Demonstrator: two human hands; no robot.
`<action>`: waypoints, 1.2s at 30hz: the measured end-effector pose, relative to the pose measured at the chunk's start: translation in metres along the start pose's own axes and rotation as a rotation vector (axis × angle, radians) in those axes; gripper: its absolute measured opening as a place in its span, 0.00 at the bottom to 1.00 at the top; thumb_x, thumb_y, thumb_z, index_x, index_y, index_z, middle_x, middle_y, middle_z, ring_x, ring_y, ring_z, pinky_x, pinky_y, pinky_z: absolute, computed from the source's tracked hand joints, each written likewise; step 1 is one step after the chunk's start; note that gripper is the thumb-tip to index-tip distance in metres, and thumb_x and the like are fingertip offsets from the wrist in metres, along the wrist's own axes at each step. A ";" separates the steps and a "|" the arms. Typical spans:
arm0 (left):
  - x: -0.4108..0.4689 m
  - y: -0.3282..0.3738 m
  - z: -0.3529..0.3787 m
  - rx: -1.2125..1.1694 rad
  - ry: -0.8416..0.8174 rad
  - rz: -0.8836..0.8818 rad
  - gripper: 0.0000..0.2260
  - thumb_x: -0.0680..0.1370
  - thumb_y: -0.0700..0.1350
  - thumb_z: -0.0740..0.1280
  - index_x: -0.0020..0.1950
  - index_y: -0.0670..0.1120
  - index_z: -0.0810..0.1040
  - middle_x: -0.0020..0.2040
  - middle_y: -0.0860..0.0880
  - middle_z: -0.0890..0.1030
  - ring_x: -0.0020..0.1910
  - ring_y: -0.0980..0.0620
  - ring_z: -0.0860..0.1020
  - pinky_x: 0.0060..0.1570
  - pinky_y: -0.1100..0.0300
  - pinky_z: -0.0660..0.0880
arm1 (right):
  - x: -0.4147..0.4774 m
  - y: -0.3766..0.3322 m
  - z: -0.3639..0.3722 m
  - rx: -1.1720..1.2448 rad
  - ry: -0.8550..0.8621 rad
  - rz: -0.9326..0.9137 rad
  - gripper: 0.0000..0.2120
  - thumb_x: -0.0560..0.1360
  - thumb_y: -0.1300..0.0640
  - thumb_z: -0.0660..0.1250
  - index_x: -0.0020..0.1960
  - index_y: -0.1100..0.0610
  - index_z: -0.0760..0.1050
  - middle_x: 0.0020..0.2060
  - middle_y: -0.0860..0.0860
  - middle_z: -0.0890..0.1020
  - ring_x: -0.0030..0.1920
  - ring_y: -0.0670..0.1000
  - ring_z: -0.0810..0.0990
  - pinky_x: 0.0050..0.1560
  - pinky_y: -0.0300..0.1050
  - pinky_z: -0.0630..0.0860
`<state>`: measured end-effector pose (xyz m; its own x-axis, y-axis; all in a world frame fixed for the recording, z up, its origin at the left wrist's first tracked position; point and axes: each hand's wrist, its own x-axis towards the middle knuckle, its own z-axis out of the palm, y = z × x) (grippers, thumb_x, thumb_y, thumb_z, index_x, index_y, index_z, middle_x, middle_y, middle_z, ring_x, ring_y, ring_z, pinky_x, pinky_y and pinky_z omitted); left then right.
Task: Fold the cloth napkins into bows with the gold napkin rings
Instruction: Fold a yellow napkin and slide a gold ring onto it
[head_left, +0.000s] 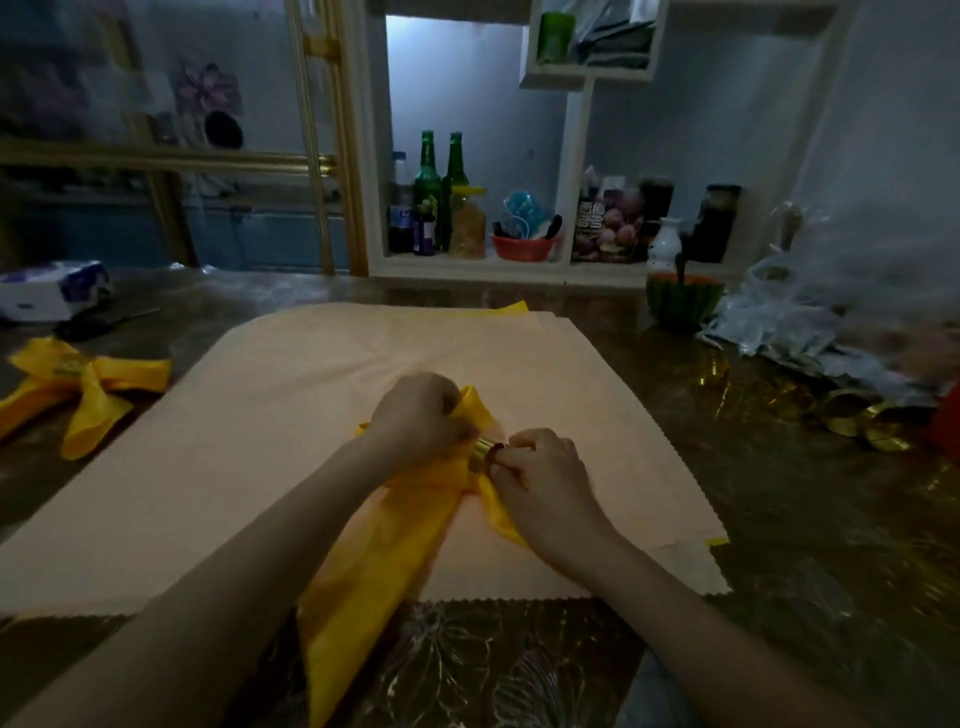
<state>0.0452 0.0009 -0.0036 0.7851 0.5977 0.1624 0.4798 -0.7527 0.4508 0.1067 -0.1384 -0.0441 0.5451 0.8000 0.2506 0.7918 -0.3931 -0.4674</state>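
Note:
A yellow cloth napkin (379, 561) lies gathered on a pale peach cloth (270, 441) spread over the table. My left hand (421, 415) grips the bunched upper part of the napkin. My right hand (540, 475) pinches a gold napkin ring (484, 453) that sits around the gathered cloth, between the two hands. The napkin's long tail runs down toward me under my left forearm. A yellow napkin bow (78, 387) with a gold ring lies at the left edge of the table.
Loose gold rings (852, 421) and crinkled clear plastic wrap (810, 322) lie at the right. A watermelon-patterned bowl (683, 299) stands behind. A tissue pack (52, 291) sits far left. Shelves with green bottles (439, 192) stand at the back.

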 end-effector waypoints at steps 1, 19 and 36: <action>-0.008 -0.003 -0.006 -0.015 -0.014 0.046 0.07 0.73 0.47 0.71 0.46 0.46 0.78 0.43 0.49 0.76 0.44 0.52 0.74 0.42 0.60 0.71 | 0.000 0.000 0.000 0.019 0.017 0.010 0.15 0.81 0.52 0.55 0.60 0.53 0.77 0.63 0.52 0.70 0.60 0.51 0.65 0.59 0.45 0.63; -0.059 -0.008 -0.024 0.022 -0.064 0.338 0.12 0.75 0.47 0.67 0.58 0.51 0.75 0.58 0.55 0.73 0.57 0.58 0.71 0.55 0.66 0.69 | 0.001 -0.006 -0.019 0.139 0.089 -0.212 0.07 0.73 0.58 0.69 0.50 0.55 0.82 0.54 0.40 0.69 0.46 0.34 0.69 0.45 0.21 0.67; -0.057 -0.014 -0.020 -0.072 -0.016 0.282 0.22 0.65 0.57 0.74 0.54 0.53 0.73 0.50 0.55 0.75 0.51 0.55 0.74 0.51 0.58 0.75 | 0.002 -0.008 -0.034 0.321 0.070 -0.098 0.11 0.72 0.55 0.70 0.53 0.55 0.81 0.61 0.44 0.73 0.56 0.40 0.72 0.49 0.30 0.69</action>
<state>-0.0144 -0.0176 -0.0012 0.8898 0.3628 0.2767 0.2133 -0.8668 0.4507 0.1106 -0.1489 -0.0111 0.4973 0.7894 0.3598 0.7204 -0.1447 -0.6783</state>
